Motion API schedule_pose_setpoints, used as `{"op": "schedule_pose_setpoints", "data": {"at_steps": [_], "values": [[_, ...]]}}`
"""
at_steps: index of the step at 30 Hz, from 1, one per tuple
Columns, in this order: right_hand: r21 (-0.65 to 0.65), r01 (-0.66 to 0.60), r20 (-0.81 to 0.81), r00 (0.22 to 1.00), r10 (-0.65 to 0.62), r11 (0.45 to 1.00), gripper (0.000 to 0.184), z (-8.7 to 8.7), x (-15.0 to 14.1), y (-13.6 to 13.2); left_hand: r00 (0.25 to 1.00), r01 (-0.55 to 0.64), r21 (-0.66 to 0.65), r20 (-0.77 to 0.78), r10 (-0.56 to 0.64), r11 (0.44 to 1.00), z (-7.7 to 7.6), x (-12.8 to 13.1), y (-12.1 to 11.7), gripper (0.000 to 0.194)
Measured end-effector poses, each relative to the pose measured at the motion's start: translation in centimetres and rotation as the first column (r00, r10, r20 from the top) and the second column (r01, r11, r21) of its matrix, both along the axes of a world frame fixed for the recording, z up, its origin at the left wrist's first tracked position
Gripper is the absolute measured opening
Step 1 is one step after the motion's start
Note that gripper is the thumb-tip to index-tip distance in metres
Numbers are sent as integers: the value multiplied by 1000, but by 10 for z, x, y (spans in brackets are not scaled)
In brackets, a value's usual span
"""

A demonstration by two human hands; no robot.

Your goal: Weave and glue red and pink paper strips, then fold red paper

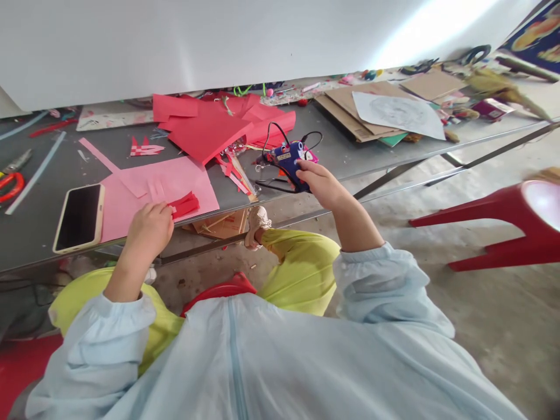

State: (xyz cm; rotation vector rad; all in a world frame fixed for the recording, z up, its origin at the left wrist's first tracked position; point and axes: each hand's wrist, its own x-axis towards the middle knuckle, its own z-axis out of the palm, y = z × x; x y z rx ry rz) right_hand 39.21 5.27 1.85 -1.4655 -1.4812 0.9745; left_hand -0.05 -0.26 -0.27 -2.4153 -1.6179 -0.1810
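Note:
My left hand [151, 227] is at the table's front edge, fingers curled round the end of a bundle of red paper strips [186, 204]. Beneath it lies a pink paper sheet [118, 204], with a narrow pink strip [98, 154] across its upper left. A phone with a dark screen [79, 219] overlaps the sheet's left side. To the right, my right hand [321, 181] grips the edge of a dark blue printed object with black cords [286, 156]; its exact kind is unclear. Small red paper cutouts [146, 147] rest above the pink sheet.
Red paper sheets [219, 122] are heaped at the back. Cardboard pieces [341, 111] and a drawn-on white sheet [398, 114] lie to the right. Orange-handled scissors [13, 184] are at far left. A red stool [525, 224] stands on the floor to the right.

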Motion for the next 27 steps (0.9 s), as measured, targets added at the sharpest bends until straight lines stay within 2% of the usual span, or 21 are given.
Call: {"op": "schedule_pose_setpoints", "data": {"at_steps": [6,14,18,24,27], "values": [[-15,20,-120,993,-22,1000,13,2,2,-2,1000,-16,-22,11,17,1000,-1,1,1,39],[-22,-86,-282,956,77,996,27,4,6,-9,1000,-17,-15,2,17,1000,-1,1,0,39],[-11,-128,-287,950,120,992,29,7,5,-11,999,-30,-23,12,30,999,-2,1,-1,39],[-2,-57,-220,974,55,998,16,8,3,-12,1000,-32,-23,-3,31,999,-1,2,-1,40],[-2,-52,-203,978,51,999,18,7,2,-13,1000,-21,-3,-12,21,1000,-2,2,-1,40]]}}
